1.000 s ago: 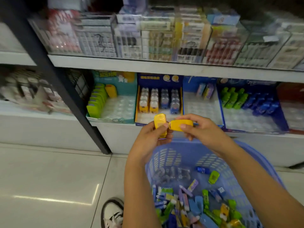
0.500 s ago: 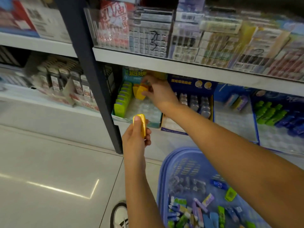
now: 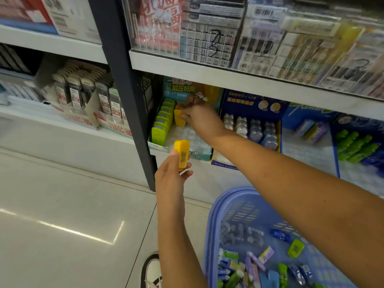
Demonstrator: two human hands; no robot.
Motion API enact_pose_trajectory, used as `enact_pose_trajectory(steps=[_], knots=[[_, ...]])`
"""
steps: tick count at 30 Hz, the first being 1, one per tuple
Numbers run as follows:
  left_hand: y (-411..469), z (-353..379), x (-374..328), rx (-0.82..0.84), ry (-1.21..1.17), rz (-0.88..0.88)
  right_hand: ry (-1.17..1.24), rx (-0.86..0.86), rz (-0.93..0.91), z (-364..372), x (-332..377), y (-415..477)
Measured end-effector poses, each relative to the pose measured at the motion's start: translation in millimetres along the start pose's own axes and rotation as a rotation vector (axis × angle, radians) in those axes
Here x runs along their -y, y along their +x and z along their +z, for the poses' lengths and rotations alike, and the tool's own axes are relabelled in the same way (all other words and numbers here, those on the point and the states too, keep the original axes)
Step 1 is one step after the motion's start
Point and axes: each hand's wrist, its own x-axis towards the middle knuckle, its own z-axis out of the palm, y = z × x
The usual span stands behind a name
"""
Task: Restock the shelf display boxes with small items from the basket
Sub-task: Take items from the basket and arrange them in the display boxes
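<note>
My right hand (image 3: 199, 118) reaches into the teal display box (image 3: 182, 151) on the lower shelf and pinches a yellow item (image 3: 179, 119) standing at its back, beside a column of green items (image 3: 163, 123). My left hand (image 3: 172, 175) hovers just in front of that box and holds a second yellow item (image 3: 182, 154) upright between thumb and fingers. The blue basket (image 3: 216, 221) sits on the floor at the lower right, with several small coloured items in it.
A dark shelf post (image 3: 128, 100) stands just left of the teal box. To its right sits a blue and yellow display box (image 3: 249, 129), then blue boxes with green items (image 3: 353, 148). The upper shelf edge (image 3: 228, 80) overhangs. My shoe (image 3: 152, 271) is on the tiled floor.
My right hand carried one yellow item from over the basket up into the teal box at the back. My left hand kept the other yellow item and rose toward the box front.
</note>
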Motion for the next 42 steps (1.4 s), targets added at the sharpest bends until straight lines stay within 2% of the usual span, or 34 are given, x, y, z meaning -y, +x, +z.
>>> enact_pose_trajectory(steps=[4, 7, 10, 11, 13, 15, 17, 18, 20, 23, 28, 37, 42], knots=[[-3, -1, -2, 0.028, 0.037, 0.102, -0.06, -0.011, -0.018, 5, -2, -4], [-4, 1, -3, 0.027, 0.031, 0.15, 0.029, -0.013, 0.088, 4, 1, -6], [-5, 4, -3, -0.007, 0.067, 0.222, 0.14, -0.029, 0.118, -4, 10, -24], [-5, 5, -3, -0.027, 0.079, 0.25, 0.237, -0.09, 0.139, -7, 15, -34], [-5, 8, -4, -0.069, 0.101, 0.32, 0.578, -0.171, 0.248, -17, 23, -55], [-3, 11, -5, -0.097, 0.129, 0.386, 0.922, -0.05, 0.337, -28, 27, -73], [-1, 14, -7, -0.097, 0.185, 0.44, 1.06, 0.059, 0.354, -33, 27, -81], [1, 15, -7, -0.093, 0.227, 0.463, 1.071, 0.046, 0.354, -34, 26, -82], [5, 13, -4, -0.117, 0.374, 0.516, 0.962, -0.082, 0.356, -36, 21, -75], [11, 5, 1, -0.22, 0.624, 0.564, 0.644, -0.233, 0.32, -34, 13, -56], [22, -6, 12, -0.166, 0.675, 0.562, 0.408, -0.039, 0.163, -14, 14, -29], [32, -7, 22, -0.149, 0.629, 0.561, 0.335, -0.081, 0.125, 5, 11, -23], [32, -8, 22, -0.134, 0.641, 0.566, 0.135, -0.013, 0.027, 5, 11, -20]])
